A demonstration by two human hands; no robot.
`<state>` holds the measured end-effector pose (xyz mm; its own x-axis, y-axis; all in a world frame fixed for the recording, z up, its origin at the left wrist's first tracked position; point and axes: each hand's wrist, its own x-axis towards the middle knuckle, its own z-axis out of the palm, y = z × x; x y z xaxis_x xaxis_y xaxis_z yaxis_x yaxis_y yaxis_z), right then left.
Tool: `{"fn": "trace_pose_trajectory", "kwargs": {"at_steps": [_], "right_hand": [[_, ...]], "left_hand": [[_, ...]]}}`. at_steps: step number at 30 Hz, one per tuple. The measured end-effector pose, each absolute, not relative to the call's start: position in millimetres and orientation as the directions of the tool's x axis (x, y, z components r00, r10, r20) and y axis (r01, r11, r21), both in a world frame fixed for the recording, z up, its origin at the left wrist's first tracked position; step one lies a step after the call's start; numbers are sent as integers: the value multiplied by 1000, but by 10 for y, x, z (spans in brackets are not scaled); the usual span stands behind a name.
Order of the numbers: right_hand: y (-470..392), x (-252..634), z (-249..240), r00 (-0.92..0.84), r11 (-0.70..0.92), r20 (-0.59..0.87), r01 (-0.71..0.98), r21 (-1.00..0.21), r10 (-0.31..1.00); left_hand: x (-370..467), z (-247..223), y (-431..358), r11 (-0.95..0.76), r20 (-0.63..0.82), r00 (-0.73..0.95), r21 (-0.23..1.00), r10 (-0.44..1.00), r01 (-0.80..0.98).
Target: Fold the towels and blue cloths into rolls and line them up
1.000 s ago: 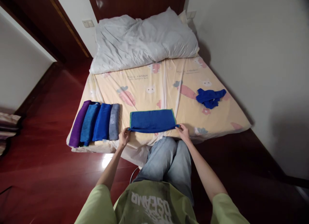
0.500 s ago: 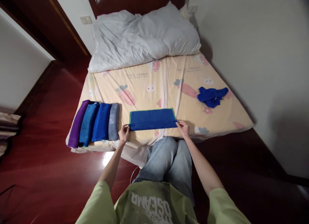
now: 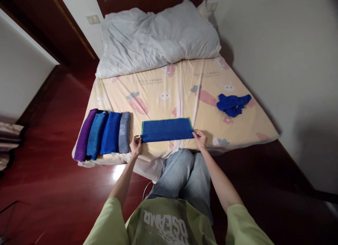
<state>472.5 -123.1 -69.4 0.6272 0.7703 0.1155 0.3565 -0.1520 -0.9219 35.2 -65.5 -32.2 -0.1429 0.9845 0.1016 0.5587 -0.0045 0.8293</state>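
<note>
A blue towel with green edging lies spread on the bed in front of me, its near edge folded over in a narrow strip. My left hand pinches the near left corner. At the near right corner, my right hand grips the same towel between thumb and fingers. Left of my left hand lie rolled or folded towels side by side: a grey one with white lettering, a bright blue one, a teal-blue one and a purple one.
A crumpled dark blue cloth rests on the right of the bed. White bedding is heaped at the headboard. The patterned bed sheet covers the mattress. A wall stands on the right.
Almost nothing differs. Both hands keep their hold on the blue towel's near corners, and the view has shifted very slightly.
</note>
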Motion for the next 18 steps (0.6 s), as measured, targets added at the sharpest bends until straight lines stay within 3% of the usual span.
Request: {"fn": "trace_pose_trajectory", "kwargs": {"at_steps": [9,13,18], "right_hand": [[-1260,4725,-657,608,-194,113,416,-889,786],[-1308,4690,-494,574,-182,208,547,-817,792],[-1442,4621,-187,263,40,385,780,-624,885]], "left_hand": [[374,-343,-604,-28,120,-96,755,988,655],[373,-299,-675,-120,246,-70,678,967,725],[358,-139,-780,-403,332,260,502,907,765]]}}
